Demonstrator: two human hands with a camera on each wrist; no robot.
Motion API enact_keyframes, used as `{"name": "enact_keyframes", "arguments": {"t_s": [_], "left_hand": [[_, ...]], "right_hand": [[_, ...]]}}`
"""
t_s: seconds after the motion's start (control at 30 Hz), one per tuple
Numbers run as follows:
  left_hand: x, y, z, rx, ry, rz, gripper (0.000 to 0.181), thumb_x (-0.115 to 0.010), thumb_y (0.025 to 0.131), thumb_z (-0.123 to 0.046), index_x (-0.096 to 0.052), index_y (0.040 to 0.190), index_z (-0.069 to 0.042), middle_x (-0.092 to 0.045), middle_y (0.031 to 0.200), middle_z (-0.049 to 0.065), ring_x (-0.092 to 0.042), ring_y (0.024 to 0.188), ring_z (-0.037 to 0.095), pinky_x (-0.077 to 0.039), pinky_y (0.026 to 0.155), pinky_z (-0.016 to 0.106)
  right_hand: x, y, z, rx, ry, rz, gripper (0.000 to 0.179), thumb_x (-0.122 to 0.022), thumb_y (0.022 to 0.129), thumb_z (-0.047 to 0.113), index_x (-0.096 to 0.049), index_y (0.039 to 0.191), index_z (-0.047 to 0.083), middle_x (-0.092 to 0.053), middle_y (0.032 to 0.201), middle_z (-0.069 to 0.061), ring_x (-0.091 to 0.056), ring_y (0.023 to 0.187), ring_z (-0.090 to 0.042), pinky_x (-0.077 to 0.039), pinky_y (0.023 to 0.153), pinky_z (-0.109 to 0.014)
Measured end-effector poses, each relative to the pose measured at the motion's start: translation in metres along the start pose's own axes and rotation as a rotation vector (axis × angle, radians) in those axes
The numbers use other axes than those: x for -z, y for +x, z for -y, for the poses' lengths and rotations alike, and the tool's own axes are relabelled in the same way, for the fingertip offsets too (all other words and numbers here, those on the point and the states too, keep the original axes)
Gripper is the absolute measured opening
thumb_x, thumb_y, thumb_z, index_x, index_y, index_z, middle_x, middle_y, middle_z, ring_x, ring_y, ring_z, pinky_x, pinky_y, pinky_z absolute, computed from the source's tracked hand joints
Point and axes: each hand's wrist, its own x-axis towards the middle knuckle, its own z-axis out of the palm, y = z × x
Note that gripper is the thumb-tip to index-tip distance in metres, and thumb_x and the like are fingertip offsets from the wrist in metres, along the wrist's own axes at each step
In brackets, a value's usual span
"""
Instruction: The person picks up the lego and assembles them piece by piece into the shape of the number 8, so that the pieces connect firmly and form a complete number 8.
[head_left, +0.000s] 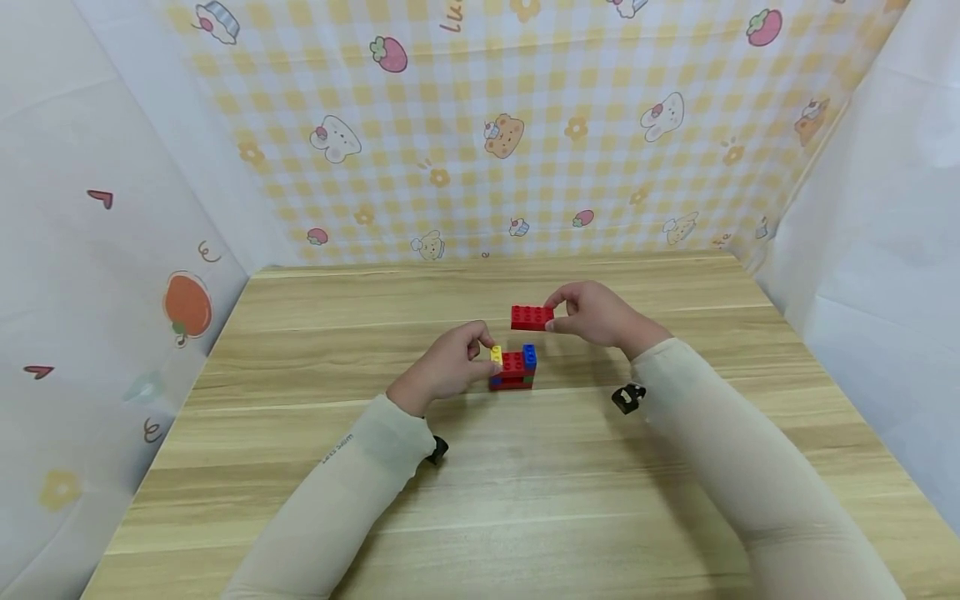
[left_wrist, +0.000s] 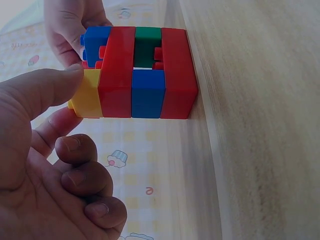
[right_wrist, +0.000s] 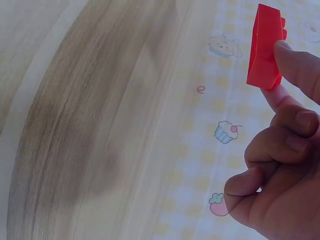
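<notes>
A small stack of toy building bricks stands on the table, with a red brick at its base, a blue brick and a green brick above that, then another red brick. On top are a yellow brick at the left and a blue brick at the right. My left hand pinches the yellow brick between thumb and index finger. Above and behind the stack, my right hand holds a loose red brick by its right end, studs up, clear of the stack.
The wooden table reaches back to a yellow checked cloth with cartoon prints. White cloth walls rise on both sides. Each wrist carries a small black device.
</notes>
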Motion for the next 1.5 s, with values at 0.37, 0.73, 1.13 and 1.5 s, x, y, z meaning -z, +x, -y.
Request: {"name": "enact_keyframes", "arguments": {"t_s": [0.37,0.73,1.13,1.5], "left_hand": [[0.000,0.000,0.000,-0.016,-0.008,-0.001,0.022,-0.078,0.096,-0.017,-0.061,0.110,-0.012,-0.039,0.076,0.001,-0.034,0.059,0.017,-0.034,0.060,0.032],[0.000,0.000,0.002,-0.005,-0.038,0.000,0.024,-0.078,0.095,-0.017,-0.060,0.110,-0.011,-0.039,0.074,0.001,-0.036,0.059,0.017,-0.034,0.059,0.032],[0.000,0.001,0.005,-0.008,-0.076,0.008,0.024,-0.077,0.096,-0.016,-0.060,0.111,-0.009,-0.038,0.070,0.000,-0.035,0.056,0.016,-0.033,0.056,0.031],[-0.001,0.001,0.006,0.008,-0.100,-0.002,0.024,-0.079,0.095,-0.017,-0.062,0.111,-0.011,-0.038,0.072,0.000,-0.035,0.057,0.017,-0.032,0.057,0.031]], "right_hand": [[-0.001,-0.018,0.012,0.025,0.078,0.001,0.029,-0.079,0.095,0.025,-0.074,0.121,0.012,-0.046,0.067,-0.001,-0.040,0.058,-0.018,-0.038,0.060,-0.035],[-0.013,-0.030,0.021,0.081,0.146,0.009,0.028,-0.081,0.094,0.022,-0.075,0.119,0.012,-0.043,0.065,0.001,-0.037,0.056,-0.017,-0.035,0.056,-0.030],[-0.021,-0.034,0.022,0.086,0.150,0.019,0.028,-0.082,0.094,0.023,-0.075,0.118,0.012,-0.042,0.065,0.002,-0.036,0.057,-0.016,-0.034,0.057,-0.030],[-0.026,-0.035,0.021,0.095,0.158,0.015,0.027,-0.082,0.094,0.021,-0.075,0.117,0.010,-0.042,0.064,0.002,-0.036,0.057,-0.015,-0.033,0.055,-0.028]]}}
